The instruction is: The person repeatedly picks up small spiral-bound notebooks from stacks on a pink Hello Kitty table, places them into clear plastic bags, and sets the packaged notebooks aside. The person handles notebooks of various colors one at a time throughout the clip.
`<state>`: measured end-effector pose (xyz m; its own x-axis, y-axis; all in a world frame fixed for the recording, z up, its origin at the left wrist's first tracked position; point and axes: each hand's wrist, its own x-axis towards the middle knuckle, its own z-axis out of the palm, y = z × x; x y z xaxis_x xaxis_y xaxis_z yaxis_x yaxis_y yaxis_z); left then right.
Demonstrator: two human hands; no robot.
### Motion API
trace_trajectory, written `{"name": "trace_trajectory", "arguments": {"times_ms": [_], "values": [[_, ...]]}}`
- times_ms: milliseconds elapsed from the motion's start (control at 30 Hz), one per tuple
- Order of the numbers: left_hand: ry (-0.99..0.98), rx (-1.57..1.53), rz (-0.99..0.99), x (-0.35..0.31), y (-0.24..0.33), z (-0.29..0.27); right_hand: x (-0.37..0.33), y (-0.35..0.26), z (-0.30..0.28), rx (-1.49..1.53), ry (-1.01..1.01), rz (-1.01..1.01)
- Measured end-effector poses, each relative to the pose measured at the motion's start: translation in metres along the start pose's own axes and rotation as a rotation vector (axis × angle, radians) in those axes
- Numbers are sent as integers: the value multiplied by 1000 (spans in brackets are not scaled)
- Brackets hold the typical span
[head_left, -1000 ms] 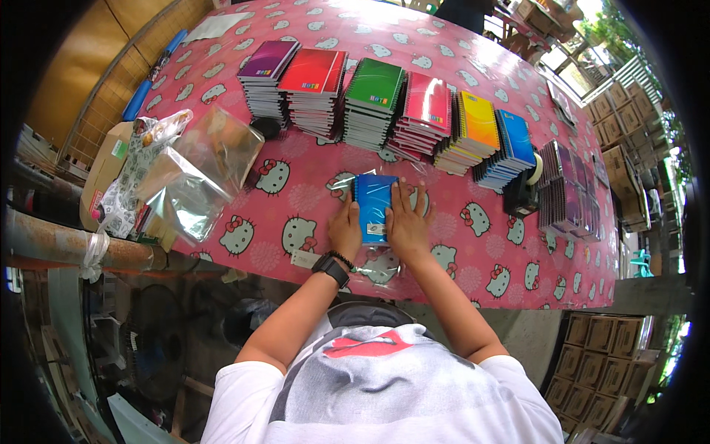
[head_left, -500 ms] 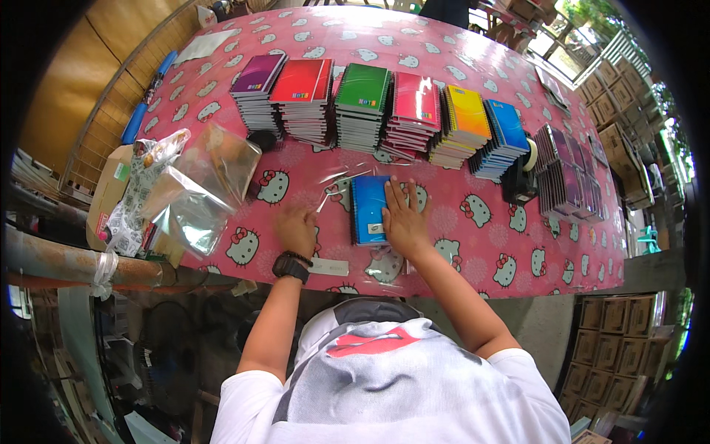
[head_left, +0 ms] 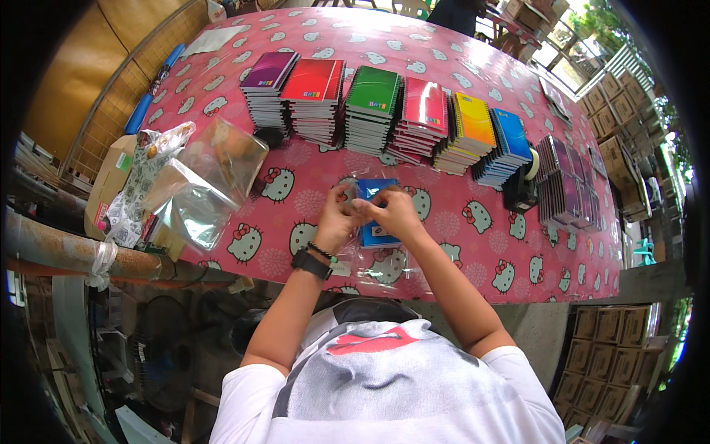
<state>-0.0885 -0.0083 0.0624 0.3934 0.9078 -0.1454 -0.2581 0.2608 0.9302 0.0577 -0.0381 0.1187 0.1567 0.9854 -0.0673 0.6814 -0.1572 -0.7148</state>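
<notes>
A blue spiral notebook (head_left: 379,238) lies on the pink tablecloth in front of me, on a clear plastic sheet (head_left: 362,259) whose glossy edges show around it. My left hand (head_left: 339,218) is at the notebook's left edge, its fingers closed on the film there. Over the cover, my right hand (head_left: 398,214) has its fingers bent together, and its fingertips meet those of the left. What the right fingertips pinch is hidden. The hands cover the middle of the notebook.
Beyond the hands stand stacks of notebooks: purple (head_left: 270,72), red (head_left: 313,80), green (head_left: 373,90), pink (head_left: 425,103), yellow (head_left: 474,120) and blue (head_left: 511,135). A black tape dispenser (head_left: 521,194) and shrink-wrapped purple notebooks (head_left: 568,185) sit at right. Loose clear plastic sheets (head_left: 196,203) lie at left.
My left hand has moved right, to the notebook, bringing the film edge with it. My right hand has gone from lying flat on the cover to bent, pinched fingers.
</notes>
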Motion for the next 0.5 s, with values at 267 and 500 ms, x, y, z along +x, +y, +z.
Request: {"name": "trace_trajectory", "arguments": {"times_ms": [267, 500], "values": [[334, 498, -48, -17, -2, -79, 12, 26, 9, 163, 25, 30], [149, 842, -79, 8, -4, -17, 7, 28, 11, 129, -11, 66]]}}
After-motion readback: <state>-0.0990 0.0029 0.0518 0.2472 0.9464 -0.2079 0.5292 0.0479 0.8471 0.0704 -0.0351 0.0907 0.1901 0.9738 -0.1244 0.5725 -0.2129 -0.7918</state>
